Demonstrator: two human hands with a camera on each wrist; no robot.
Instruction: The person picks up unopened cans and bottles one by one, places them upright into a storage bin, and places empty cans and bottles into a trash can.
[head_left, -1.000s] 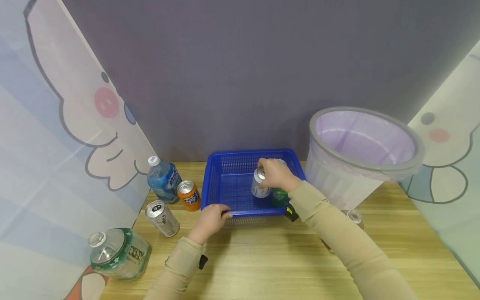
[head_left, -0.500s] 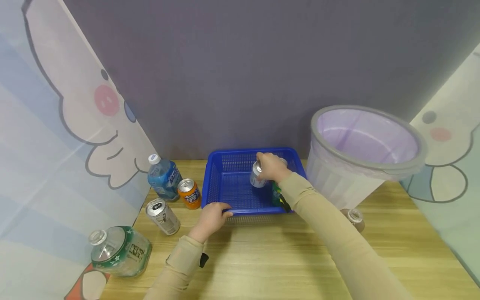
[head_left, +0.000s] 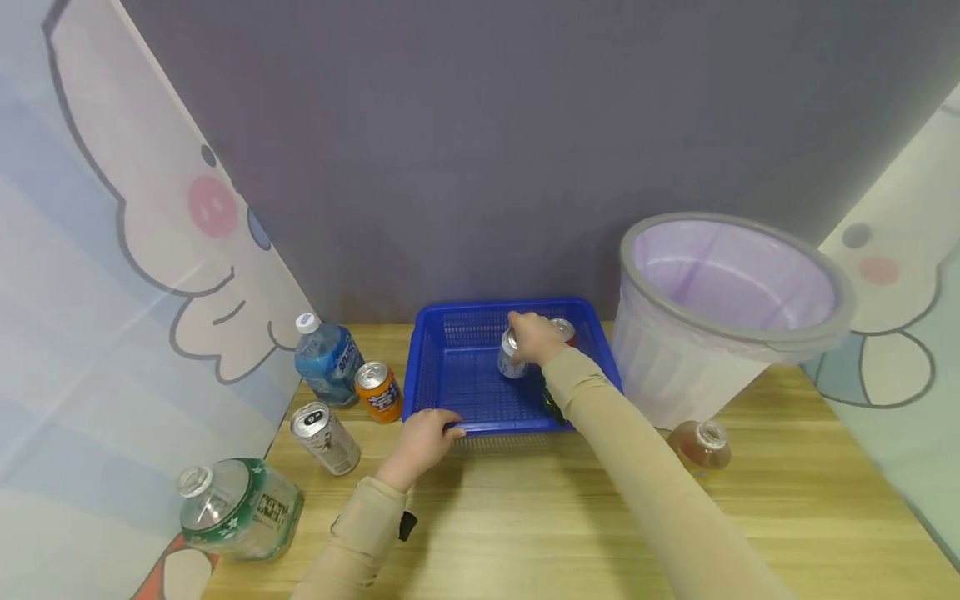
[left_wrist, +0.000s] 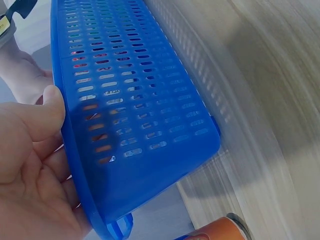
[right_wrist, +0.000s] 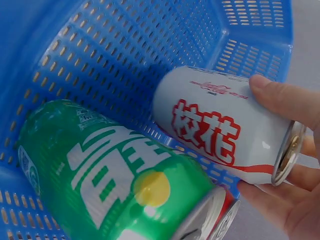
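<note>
A blue perforated basket (head_left: 472, 390) sits on the table against the back wall. My left hand (head_left: 422, 442) grips its front rim near the left corner, thumb over the edge in the left wrist view. With my right hand (head_left: 535, 337) I hold a white soda can (right_wrist: 210, 120) with red lettering by its upper end, inside the basket. Beside it in the right wrist view is a green soda can (right_wrist: 115, 175), mostly hidden by my right arm in the head view. A red-sided can (head_left: 564, 331) stands behind my right hand.
Left of the basket are a blue-labelled bottle (head_left: 328, 364), an orange can (head_left: 378, 393), a pale can (head_left: 325, 439) and a clear jug with a green label (head_left: 240, 508). On the right stand a lined bin (head_left: 660, 375) and a brownish bottle (head_left: 699, 448).
My right hand has moved the white can slightly back and left within the basket. My right forearm has shifted left, showing more of the brownish bottle. My left hand stays on the rim.
</note>
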